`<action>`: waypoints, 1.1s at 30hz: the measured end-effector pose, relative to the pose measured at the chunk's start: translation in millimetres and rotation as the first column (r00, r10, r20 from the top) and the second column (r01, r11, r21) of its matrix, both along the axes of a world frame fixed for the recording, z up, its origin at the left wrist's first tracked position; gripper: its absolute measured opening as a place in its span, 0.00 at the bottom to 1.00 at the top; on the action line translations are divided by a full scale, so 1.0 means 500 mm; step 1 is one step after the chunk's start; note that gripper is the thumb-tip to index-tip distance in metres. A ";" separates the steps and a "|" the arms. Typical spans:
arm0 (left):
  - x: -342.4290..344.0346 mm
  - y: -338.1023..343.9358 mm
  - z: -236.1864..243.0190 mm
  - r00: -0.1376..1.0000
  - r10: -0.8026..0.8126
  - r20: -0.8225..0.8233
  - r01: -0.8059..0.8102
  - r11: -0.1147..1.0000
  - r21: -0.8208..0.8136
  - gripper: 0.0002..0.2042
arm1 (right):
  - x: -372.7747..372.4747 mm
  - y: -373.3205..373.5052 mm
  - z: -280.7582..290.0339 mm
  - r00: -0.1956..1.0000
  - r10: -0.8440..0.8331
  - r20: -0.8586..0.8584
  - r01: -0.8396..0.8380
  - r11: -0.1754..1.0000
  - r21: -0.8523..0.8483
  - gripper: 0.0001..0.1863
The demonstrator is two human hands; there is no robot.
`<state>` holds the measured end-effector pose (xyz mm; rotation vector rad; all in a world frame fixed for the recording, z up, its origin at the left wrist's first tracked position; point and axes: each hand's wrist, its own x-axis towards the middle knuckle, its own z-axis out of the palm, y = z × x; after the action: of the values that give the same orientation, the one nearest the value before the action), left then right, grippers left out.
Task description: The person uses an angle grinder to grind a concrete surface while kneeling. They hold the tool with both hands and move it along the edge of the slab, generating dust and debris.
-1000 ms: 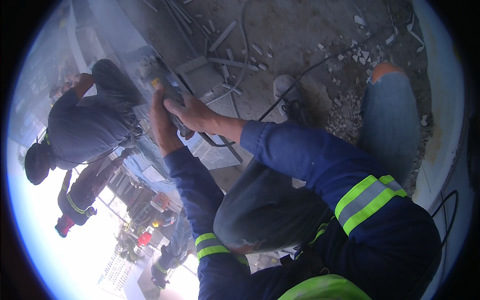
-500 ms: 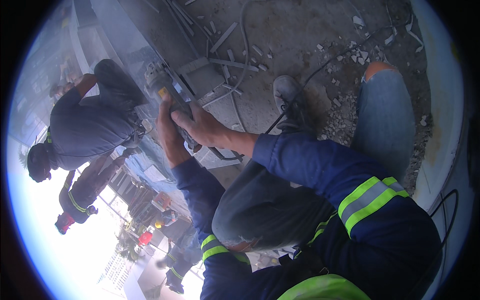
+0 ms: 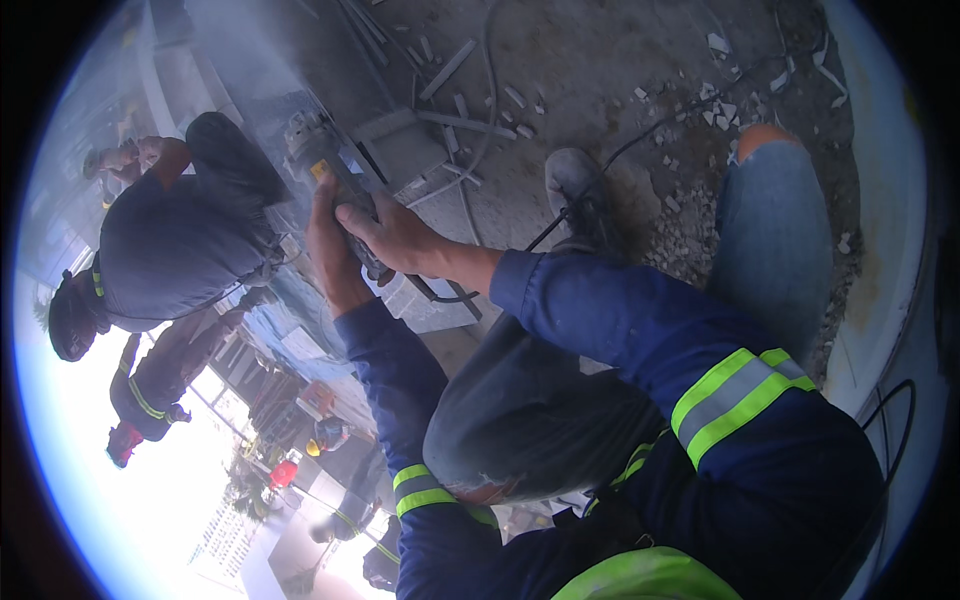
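Both my hands are closed around a grey angle grinder, held in front of me at upper left. My left hand wraps its left side, near a yellow label. Across the right side of the body lies my right hand, thumb along the top. The grinder's head points away from me, at the edge of a pale, dust-veiled surface; its disc cannot be made out. From the rear end a dark power cord loops out and runs right over the floor.
At left, close to the grinder, a co-worker in dark clothes crouches. Behind is another person with reflective stripes. Pale strips and rubble litter the floor near my shoe. A curved whitish edge borders the right.
My hands and the grinder have shifted slightly up and to the left. Dust around the grinder's head looks thicker. The crouching co-worker's hands at far left have moved a little.
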<state>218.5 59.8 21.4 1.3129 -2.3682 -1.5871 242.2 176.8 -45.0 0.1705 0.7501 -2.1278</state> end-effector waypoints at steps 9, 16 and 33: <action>-0.021 -0.036 -0.017 0.999 -0.010 0.052 0.010 1.000 0.011 0.29 | -0.028 -0.012 -0.013 0.999 -0.020 -0.038 0.017 0.997 -0.074 0.46; 0.013 0.014 0.010 0.999 -0.017 0.041 0.018 1.000 -0.017 0.29 | 0.010 0.015 0.001 0.998 0.057 -0.017 -0.057 0.998 -0.038 0.43; 0.000 0.013 0.017 0.990 -0.092 0.109 0.087 0.995 0.054 0.31 | 0.011 0.009 0.009 1.000 -0.016 -0.020 0.017 0.999 0.027 0.44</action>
<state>218.4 66.2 29.9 1.3564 -2.5023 -1.6477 247.9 181.2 -40.7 0.1705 0.7922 -2.1388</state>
